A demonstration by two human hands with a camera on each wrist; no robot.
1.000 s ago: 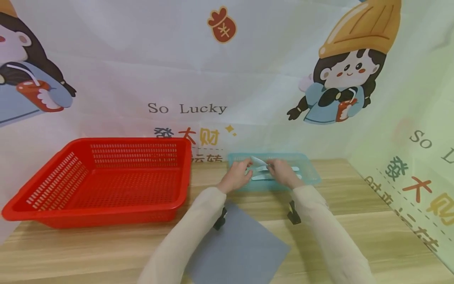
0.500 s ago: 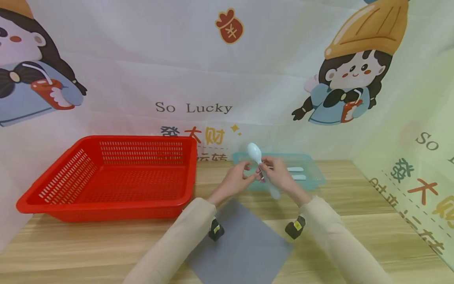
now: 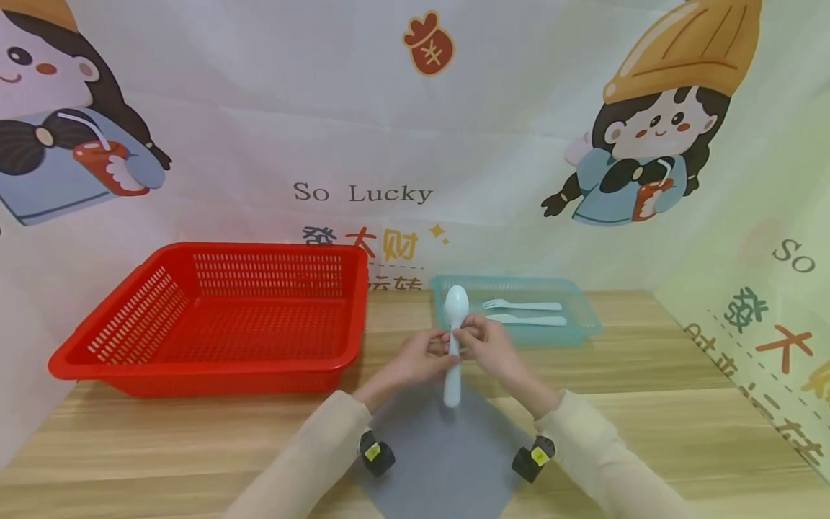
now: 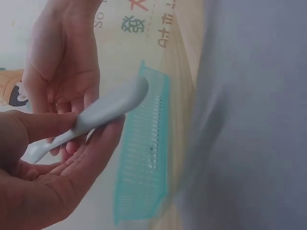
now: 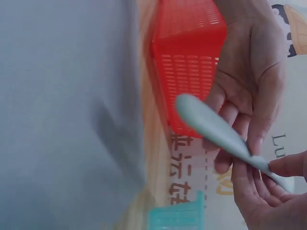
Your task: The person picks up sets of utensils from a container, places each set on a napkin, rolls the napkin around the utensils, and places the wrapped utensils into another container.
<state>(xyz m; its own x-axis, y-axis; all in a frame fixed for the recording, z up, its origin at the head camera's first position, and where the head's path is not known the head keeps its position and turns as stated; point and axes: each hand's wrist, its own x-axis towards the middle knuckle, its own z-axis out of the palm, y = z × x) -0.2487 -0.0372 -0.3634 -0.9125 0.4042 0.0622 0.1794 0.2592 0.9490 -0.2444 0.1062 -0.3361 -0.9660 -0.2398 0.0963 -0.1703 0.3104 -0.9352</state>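
A pale, glossy spoon (image 3: 457, 301) is held up in front of me, bowl at the top and handle pointing down toward the grey cloth (image 3: 441, 454). My left hand (image 3: 418, 358) pinches its handle from the left, thumb on one side and fingers behind, as the left wrist view shows on the handle (image 4: 110, 103). From the right, my right hand (image 3: 491, 351) pinches the spoon just below the bowl; in the right wrist view both hands meet along the spoon (image 5: 211, 125). Behind them, a fork (image 3: 525, 306) and a knife (image 3: 532, 320) lie in the teal basket (image 3: 583, 328).
A large red basket (image 3: 227, 371) with slotted walls stands at the left on the wooden table (image 3: 648, 432). The teal basket sits at the back, close to the printed backdrop (image 3: 363, 144). The grey cloth lies flat under my wrists.
The spoon has come up out of the teal basket in my right hand and toward me, turning upright. My left hand has closed on its handle. Fork and knife stay in the basket.
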